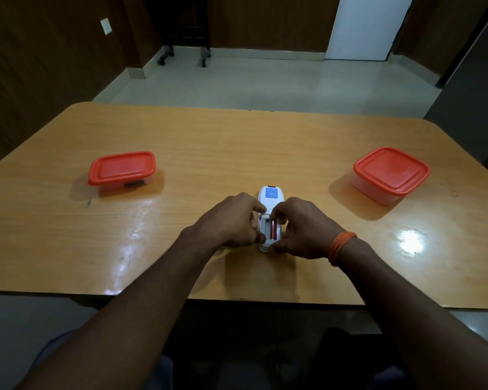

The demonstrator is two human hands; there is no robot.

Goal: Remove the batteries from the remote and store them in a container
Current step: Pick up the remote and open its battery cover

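Remote [270,201], white and lying face down with its back upward, sits on the wooden table [237,142] near the front edge, a little right of the middle, its long axis running away from the person. A blue label shows on the far half of its back. The near half is uncovered: the battery compartment is open, and one reddish battery [273,229] lies lengthwise in its right-hand slot, while the slot beside it on the left looks pale and bare.

The left hand [231,220] presses against the remote's left side, fingers curled around the casing, forefinger reaching over the top edge of the compartment and thumb near its lower left corner; it grips the body of the remote. The right hand [304,229] flanks the other side, with thumb and forefinger bent inward at the battery, the forefinger tip touching its far end and the thumb low at the remote's near right corner. Whether the fingers actually pinch the battery cannot be made out. An orange thread band [341,246] is wound around the right wrist.

Farther out, two clear plastic containers with red lids stand well apart from the hands: the left container [121,171] at the left of the table, the right container [390,175] at the right, both closed. Beyond the far edge lies a pale tiled floor [265,80], with dark wood-panelled walls behind.
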